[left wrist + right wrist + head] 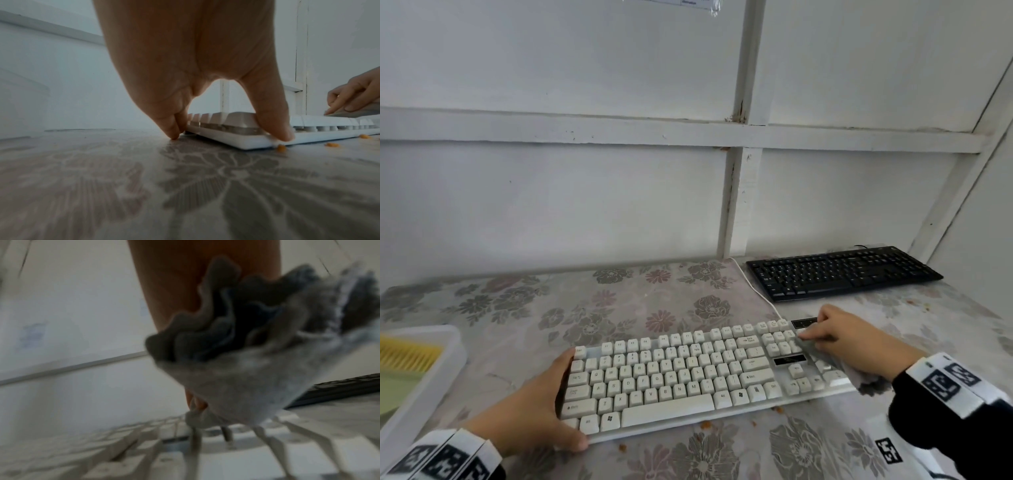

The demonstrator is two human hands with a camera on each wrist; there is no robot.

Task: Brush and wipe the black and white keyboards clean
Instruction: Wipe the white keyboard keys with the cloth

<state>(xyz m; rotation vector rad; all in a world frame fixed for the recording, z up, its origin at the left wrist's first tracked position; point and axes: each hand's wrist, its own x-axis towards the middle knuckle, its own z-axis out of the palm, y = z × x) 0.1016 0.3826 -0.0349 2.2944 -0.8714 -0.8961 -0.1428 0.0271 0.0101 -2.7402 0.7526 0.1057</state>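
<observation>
The white keyboard (671,373) lies across the near middle of the table. My left hand (565,401) holds its left end, thumb (277,129) on the front edge and fingers (172,128) down beside the far corner. My right hand (815,330) presses a grey cloth (859,377) onto the number pad at the right end. The rest of the cloth (236,369) is bunched under the palm. The black keyboard (842,272) rests untouched at the back right, against the wall.
A white tray (448,346) at the left edge holds a yellow brush (407,356). Orange crumbs (705,425) lie on the floral tablecloth (619,308) in front of the white keyboard. Its white cable (756,291) runs back to the wall.
</observation>
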